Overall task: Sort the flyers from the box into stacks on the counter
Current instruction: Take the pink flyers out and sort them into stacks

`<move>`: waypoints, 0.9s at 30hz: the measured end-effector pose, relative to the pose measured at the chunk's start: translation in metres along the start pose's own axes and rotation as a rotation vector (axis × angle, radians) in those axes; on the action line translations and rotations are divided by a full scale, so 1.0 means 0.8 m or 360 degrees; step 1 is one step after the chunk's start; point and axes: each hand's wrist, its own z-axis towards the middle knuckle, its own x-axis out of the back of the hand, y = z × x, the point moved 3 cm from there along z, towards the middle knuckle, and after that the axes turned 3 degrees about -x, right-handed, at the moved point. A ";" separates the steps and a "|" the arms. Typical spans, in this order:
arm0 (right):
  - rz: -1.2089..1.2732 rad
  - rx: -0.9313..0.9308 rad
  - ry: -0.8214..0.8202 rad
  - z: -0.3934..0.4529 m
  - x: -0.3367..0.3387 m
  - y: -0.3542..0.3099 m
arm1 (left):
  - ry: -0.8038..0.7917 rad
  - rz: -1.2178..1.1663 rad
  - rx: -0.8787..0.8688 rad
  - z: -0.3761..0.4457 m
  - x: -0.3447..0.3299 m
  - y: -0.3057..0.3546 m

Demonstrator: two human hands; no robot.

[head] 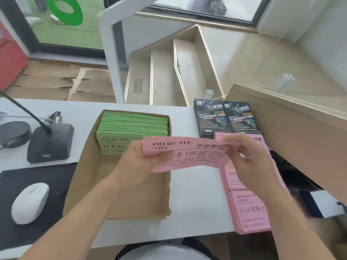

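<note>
Item in hand: a pink flyer (185, 153) was held flat above the right rim of the box (120, 194), at centre frame, clear of the bench (197, 199).
Long axis: it ran left to right across the frame, with a slight sag in the middle.
Left hand (135, 158): its fingers were curled round the flyer's left end, thumb on top.
Right hand (246, 158): its fingers pinched the flyer's right end (the fingertips curled over the top edge).
Destination, as judged: the pink stacks (249, 209) lay at lower right of the frame, directly under and below the right hand; that hand was the nearer by far.
Governing relation: the stacks' print read the same way as the held flyer, so the move called for a shift to the right and down, with little or no turn.
Remaining stock: green flyers (134, 124) stood packed in the far end of the box, at centre left.
Other stacks: two black flyer stacks (226, 117) sat side by side at upper right of the bench, just beyond the pink ones.
Risk, as judged: the nearest pink stack overhung the bench's front edge.
</note>
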 end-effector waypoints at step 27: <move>-0.0004 -0.0659 -0.0005 -0.158 0.214 0.266 | -0.0075 0.0296 0.0252 -0.066 -0.340 -0.120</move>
